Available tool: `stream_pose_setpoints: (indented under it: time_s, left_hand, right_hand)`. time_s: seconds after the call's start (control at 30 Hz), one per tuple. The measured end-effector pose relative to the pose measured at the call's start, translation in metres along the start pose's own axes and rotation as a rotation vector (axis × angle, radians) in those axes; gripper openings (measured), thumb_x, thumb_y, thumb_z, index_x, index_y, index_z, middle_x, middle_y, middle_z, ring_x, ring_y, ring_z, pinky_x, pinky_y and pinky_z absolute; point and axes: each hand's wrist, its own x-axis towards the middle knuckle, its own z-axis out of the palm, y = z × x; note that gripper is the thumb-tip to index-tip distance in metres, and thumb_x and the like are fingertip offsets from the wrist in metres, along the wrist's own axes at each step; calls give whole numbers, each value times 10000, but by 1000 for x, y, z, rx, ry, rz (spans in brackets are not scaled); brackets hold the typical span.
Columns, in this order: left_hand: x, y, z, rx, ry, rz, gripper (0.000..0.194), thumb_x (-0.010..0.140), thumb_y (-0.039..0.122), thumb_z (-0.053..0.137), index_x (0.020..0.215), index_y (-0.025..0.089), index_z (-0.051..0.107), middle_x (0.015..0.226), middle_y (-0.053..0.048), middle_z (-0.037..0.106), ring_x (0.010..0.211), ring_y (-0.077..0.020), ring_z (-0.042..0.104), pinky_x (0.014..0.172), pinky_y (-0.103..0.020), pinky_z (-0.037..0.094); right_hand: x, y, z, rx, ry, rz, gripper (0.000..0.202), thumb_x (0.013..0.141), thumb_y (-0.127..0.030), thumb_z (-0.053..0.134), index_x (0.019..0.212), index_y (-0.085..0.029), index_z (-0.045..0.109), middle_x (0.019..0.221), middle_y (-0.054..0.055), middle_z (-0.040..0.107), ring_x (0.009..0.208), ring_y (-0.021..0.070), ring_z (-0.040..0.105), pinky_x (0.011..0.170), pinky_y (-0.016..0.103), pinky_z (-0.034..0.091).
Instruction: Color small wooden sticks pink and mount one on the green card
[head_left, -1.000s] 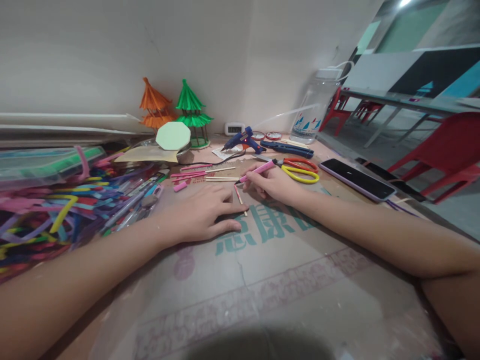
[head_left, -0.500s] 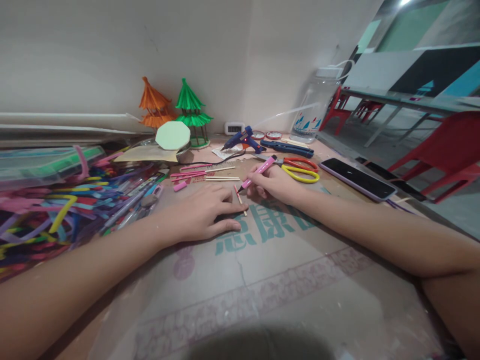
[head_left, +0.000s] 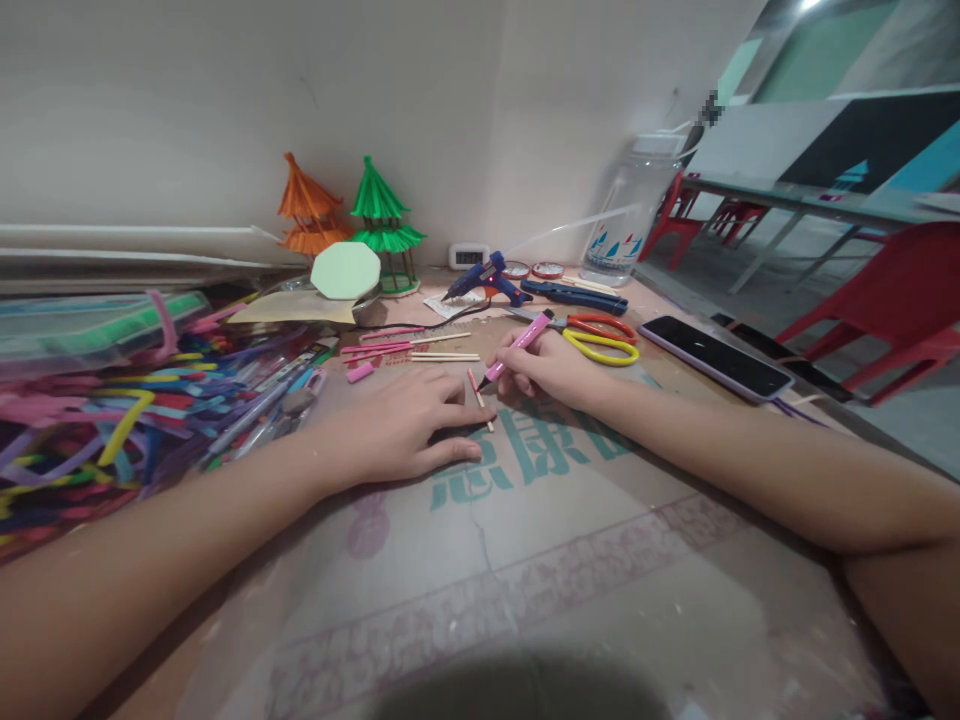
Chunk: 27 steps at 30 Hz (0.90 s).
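Note:
My left hand [head_left: 409, 425] lies flat on the cardboard [head_left: 600, 560], fingers stretched out. One finger presses across a thin wooden stick [head_left: 473, 380], whose far part is coloured pink and whose near end is bare wood. In my right hand [head_left: 551, 368] a pink marker [head_left: 526, 344] is gripped, uncapped, its dark tip slanting down at the stick's side; whether it touches cannot be made out. A pink cap [head_left: 360, 373] rests beyond my left hand. Near it lie several pink sticks [head_left: 377, 349] and plain wooden sticks [head_left: 445, 357].
Pipe cleaners [head_left: 124, 425] crowd the left side. Behind stand an orange pagoda model [head_left: 309, 205], a green one [head_left: 384, 205], a blue glue gun [head_left: 487, 278] and a water bottle [head_left: 626, 215]. Scissors [head_left: 600, 340], a utility knife [head_left: 574, 296] and a phone [head_left: 712, 357] lie at right.
The marker's tip has shifted very slightly right along with my right hand. My left hand and the stick under it stay in place.

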Motion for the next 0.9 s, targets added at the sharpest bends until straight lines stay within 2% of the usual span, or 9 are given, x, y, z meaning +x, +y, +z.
stream_pose_setpoints:
  time_s: [0.23, 0.53, 0.63, 0.77, 0.83, 0.9]
  left_hand:
    - [0, 0, 1, -9, 6, -6, 476, 1035, 560, 429, 1334, 273, 664, 1062, -88, 635, 1028, -262, 599, 911, -397, 456]
    - [-1, 0, 1, -1, -4, -13, 482, 1037, 555, 423, 1396, 293, 609, 1120, -94, 624, 1050, -269, 593, 906, -407, 459]
    - [0, 0, 1, -1, 6, 1, 472, 1038, 546, 430, 1379, 284, 625, 1129, -97, 633, 1074, -270, 595, 937, -412, 458]
    - [0, 0, 0, -5, 17, 9, 464, 1038, 540, 435, 1342, 267, 654, 1145, -100, 646, 1097, -277, 594, 985, -429, 445]
    - [0, 1, 0, -4, 17, 9, 461, 1039, 538, 435, 1344, 269, 652, 1149, -98, 648, 1098, -276, 595, 989, -429, 443]
    - [0, 1, -1, -4, 11, 6, 457, 1040, 534, 434, 1347, 272, 649, 1146, -96, 647, 1089, -272, 599, 977, -421, 449]
  right_hand:
    - [2, 4, 2, -19, 32, -41, 189, 977, -275, 542, 856, -167, 639, 656, 5, 695, 395, 61, 456, 372, 180, 347]
    - [-2, -4, 1, -24, 11, 5, 195, 940, -220, 547, 763, -166, 610, 560, -15, 622, 401, 67, 441, 390, 180, 332]
    - [-1, 0, 0, 1, 14, -42, 178, 952, -274, 552, 852, -170, 658, 604, -11, 643, 424, 73, 450, 400, 188, 349]
    - [-2, 4, 1, 46, 23, -70, 173, 921, -277, 586, 1045, -198, 676, 816, 7, 726, 463, 68, 476, 409, 194, 378]
    - [-3, 3, 2, 51, 25, -66, 166, 888, -246, 613, 1045, -201, 641, 837, 2, 732, 472, 66, 491, 417, 189, 397]
    - [-2, 3, 3, 54, 30, -75, 134, 871, -238, 630, 991, -204, 581, 768, -13, 723, 459, 71, 498, 413, 183, 403]
